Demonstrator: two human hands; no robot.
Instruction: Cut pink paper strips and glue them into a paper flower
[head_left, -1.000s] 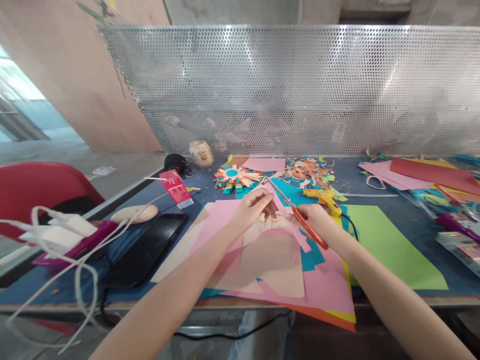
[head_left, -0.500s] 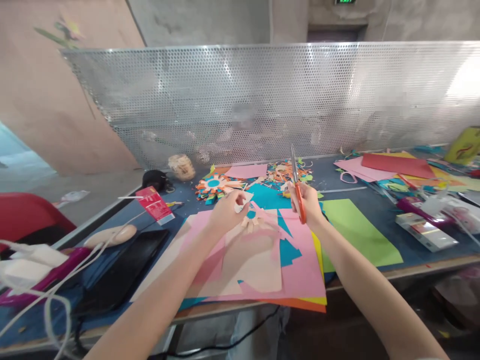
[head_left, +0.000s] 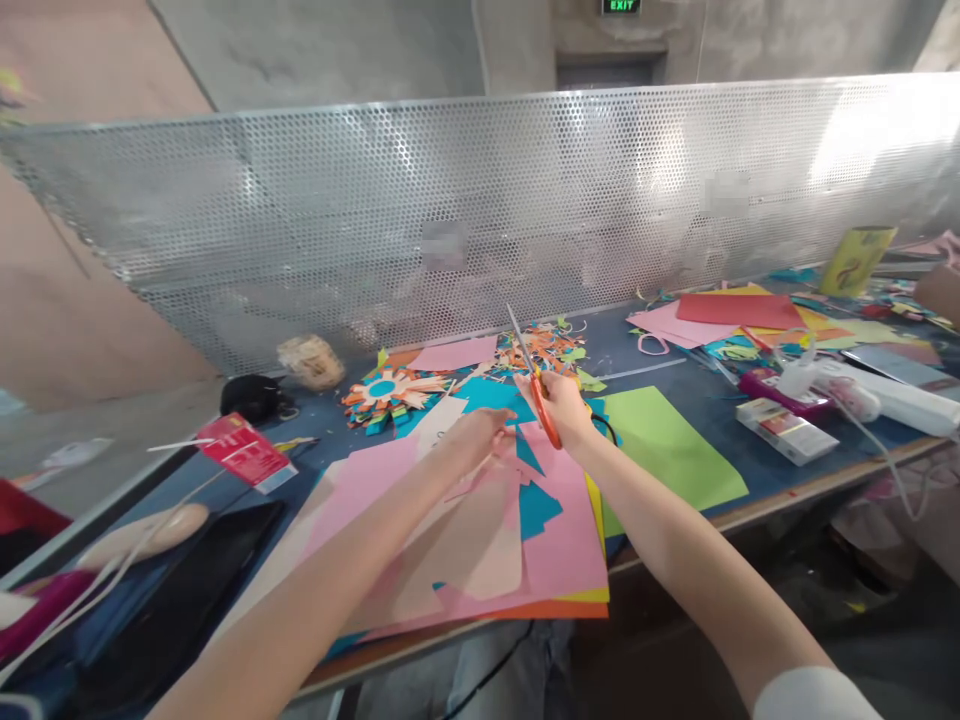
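Far out to the left of the left fingers, a dark flat device [head_left: 191,585] is lying on the table, and a red packet [head_left: 244,452] is resting beyond it. Closer in, just past those fingers and to their left, a fringed paper flower [head_left: 384,388] is sitting by the scraps.

Here's the left hand [head_left: 474,440], hovering low over the layered paper! Its fingertips are drawing close together, but whether they're pinching anything, I can't tell. Right beneath, a peach sheet [head_left: 480,555] is spreading towards the body over a pink sheet [head_left: 574,560], with a teal scrap [head_left: 538,508] lying nearer the body, below the gap between the hands.

And the scissors [head_left: 534,375]! They're standing tilted in the right hand [head_left: 566,408], its fingers curling around the orange handles, blades pointing up and away. The left fingertips are sitting near those handles: a careless swing of the blades could be nicking them, and a dragging wrist could be shifting the loose sheets. Just right of the right fingers, a green sheet [head_left: 671,460] is lying flat; a small white box [head_left: 786,432] is resting farther right.
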